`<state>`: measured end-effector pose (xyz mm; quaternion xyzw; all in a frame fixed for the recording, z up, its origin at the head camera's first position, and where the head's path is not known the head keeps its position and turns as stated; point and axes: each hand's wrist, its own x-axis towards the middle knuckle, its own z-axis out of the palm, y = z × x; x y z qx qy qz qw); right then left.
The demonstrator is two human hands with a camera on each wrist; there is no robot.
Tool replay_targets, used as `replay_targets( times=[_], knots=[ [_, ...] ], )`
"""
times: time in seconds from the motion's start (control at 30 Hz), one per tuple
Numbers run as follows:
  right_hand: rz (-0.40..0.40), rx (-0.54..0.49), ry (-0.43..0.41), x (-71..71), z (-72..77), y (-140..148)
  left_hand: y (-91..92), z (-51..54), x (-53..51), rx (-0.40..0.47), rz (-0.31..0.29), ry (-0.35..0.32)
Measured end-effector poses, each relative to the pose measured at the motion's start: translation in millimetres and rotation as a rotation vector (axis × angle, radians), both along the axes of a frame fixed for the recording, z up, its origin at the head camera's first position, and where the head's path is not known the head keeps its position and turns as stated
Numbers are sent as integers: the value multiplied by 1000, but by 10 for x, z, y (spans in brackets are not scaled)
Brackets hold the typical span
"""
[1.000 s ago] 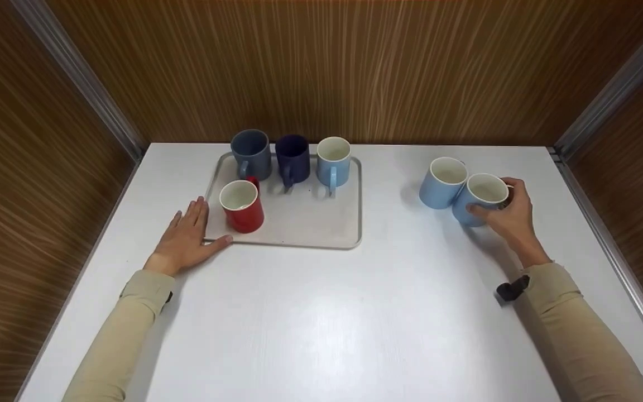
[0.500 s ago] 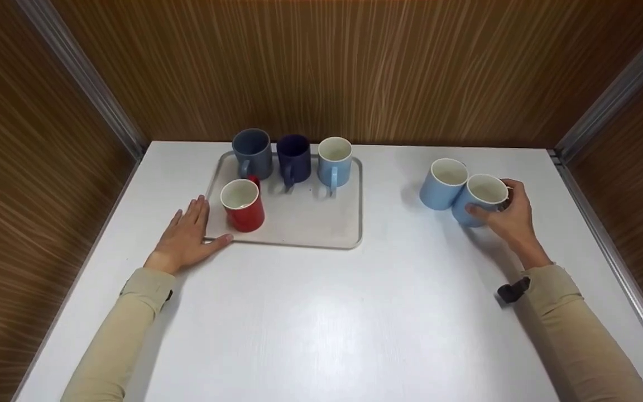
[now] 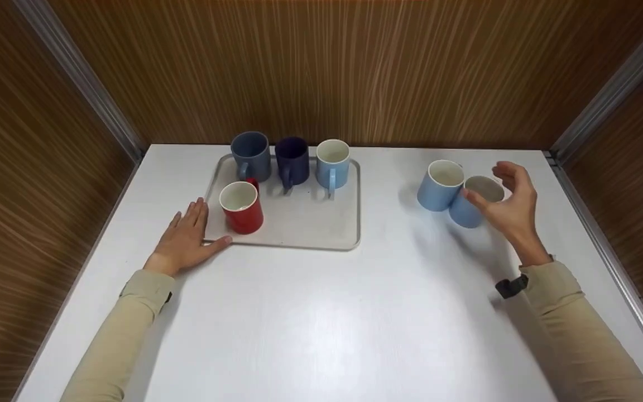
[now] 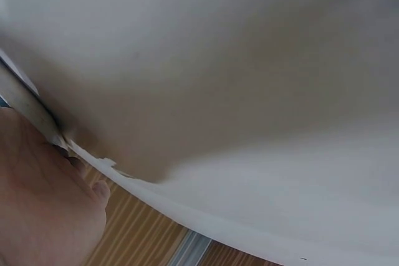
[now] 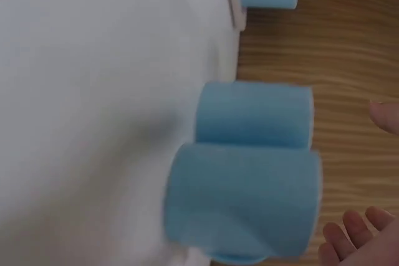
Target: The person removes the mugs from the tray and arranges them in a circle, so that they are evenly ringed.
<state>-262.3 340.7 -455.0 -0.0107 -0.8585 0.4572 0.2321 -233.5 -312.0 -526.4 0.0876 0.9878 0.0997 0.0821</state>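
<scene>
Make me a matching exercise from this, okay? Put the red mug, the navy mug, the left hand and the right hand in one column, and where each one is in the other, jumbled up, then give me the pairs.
Things
1. red mug
2. navy mug
3. left hand
4. right hand

Places
A. flat at the front left corner of the tray
B. raised, holding nothing, by the two light blue mugs off the tray
C. on the tray's front left part
D. in the middle of the tray's back row

Pairs: 1-C, 2-D, 3-A, 4-B
</scene>
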Motion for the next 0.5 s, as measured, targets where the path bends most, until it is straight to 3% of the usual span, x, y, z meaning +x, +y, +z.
replay_targets(
  times=[0.2, 0.4, 0.5],
  knots=[
    [125, -1, -10, -91, 94, -394, -15, -2, 7, 0, 2, -8],
    [300, -17, 76, -199, 128, -809, -5, -8, -16, 0, -1, -15],
    [364, -2, 51, -234, 173, -1056, -2, -11, -19, 0, -1, -12]
  ],
)
